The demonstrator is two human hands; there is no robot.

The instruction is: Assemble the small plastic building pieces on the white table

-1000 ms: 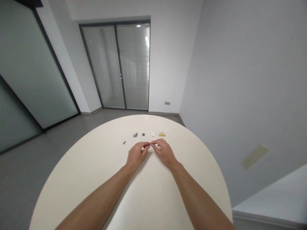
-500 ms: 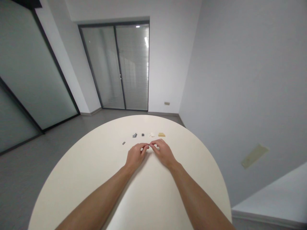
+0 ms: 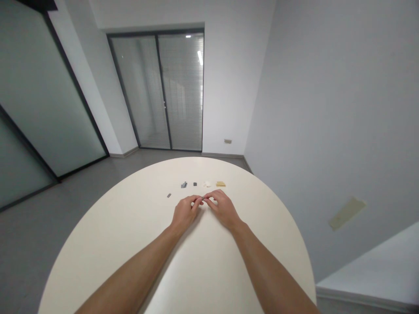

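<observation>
Both hands meet over the middle of a round white table (image 3: 131, 235). My left hand (image 3: 186, 212) pinches one side of a small dark grey piece (image 3: 203, 199), and my right hand (image 3: 223, 206) pinches the other side. The fingers cover most of this piece, so its kind does not show. Just left of my left hand lies a small grey flat piece (image 3: 169, 195). Beyond the hands, in a row, are grey pieces (image 3: 183, 185), a dark block-like piece (image 3: 195, 184), several white bits (image 3: 207, 184) and tan strips (image 3: 221, 184).
The table's round far edge (image 3: 199, 157) runs behind the row of pieces. A glass door (image 3: 180, 91) with dark frames stands past it. To the right rises a grey wall (image 3: 327, 109) with a tan patch (image 3: 347, 213).
The fingertips have shifted slightly around the small dark grey piece, and a little more of it shows. The pieces on the table stay where they were.
</observation>
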